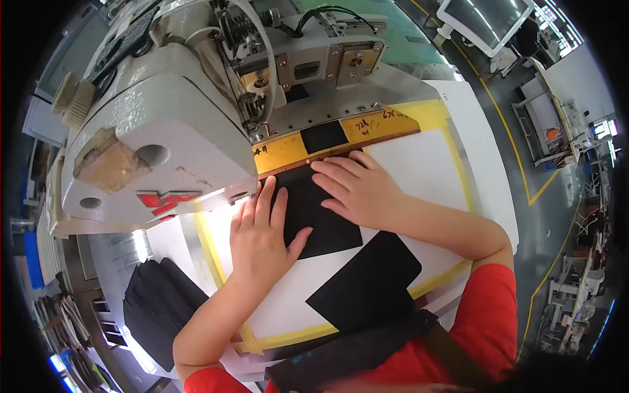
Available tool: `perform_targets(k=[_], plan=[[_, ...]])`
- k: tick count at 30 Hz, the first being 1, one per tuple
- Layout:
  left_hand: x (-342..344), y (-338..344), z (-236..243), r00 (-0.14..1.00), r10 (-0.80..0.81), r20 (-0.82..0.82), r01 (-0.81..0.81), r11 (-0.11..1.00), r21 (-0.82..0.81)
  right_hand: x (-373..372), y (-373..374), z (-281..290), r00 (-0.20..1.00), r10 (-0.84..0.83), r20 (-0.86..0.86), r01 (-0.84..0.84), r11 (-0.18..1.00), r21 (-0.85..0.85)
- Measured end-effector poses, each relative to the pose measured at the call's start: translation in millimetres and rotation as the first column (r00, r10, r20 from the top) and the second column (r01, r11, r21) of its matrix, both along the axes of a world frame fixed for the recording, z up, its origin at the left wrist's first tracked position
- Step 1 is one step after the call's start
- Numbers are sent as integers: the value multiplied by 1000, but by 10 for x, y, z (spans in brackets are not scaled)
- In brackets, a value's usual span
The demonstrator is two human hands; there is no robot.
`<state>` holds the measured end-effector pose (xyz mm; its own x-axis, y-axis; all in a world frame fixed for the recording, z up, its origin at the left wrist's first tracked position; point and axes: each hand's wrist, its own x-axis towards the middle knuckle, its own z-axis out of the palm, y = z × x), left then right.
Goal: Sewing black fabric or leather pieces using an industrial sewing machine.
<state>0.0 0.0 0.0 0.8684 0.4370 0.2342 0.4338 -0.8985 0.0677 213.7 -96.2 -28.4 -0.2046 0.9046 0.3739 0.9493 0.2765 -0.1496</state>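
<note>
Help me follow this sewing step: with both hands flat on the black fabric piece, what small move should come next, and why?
Probably nudge the black fabric piece forward. Its top edge lies near the brown guide strip on the yellow-bordered template, and the left hand and right hand press it flat, so it looks close to seated.

Machine head (157, 124) overhangs the template (419, 164) on the left and far side, blocking approach there. Brown guide strip (341, 149) closes the far edge. Bare white template to the right is open. Near side: second black piece (367, 281) lies flat; fabric stack (154, 308) sits left, below table level.
</note>
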Motion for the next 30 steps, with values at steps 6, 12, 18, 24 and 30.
perform_targets(k=[6,12,18,24,30], plan=[[162,-186,-90,999,18,48,-14,998,-69,577,-630,212,956,-261,135,274,958,-87],[157,-196,-108,999,31,44,-29,998,-51,337,-563,348,963,-260,69,264,962,-62],[163,-189,-98,998,-14,63,16,1000,-27,-6,-247,149,991,-65,119,76,993,-95],[109,-198,-103,997,28,66,-23,997,-79,-61,-203,114,993,-71,92,79,993,-90],[109,-203,-88,997,31,69,-23,993,-115,-80,-190,140,994,-76,74,83,991,-101]])
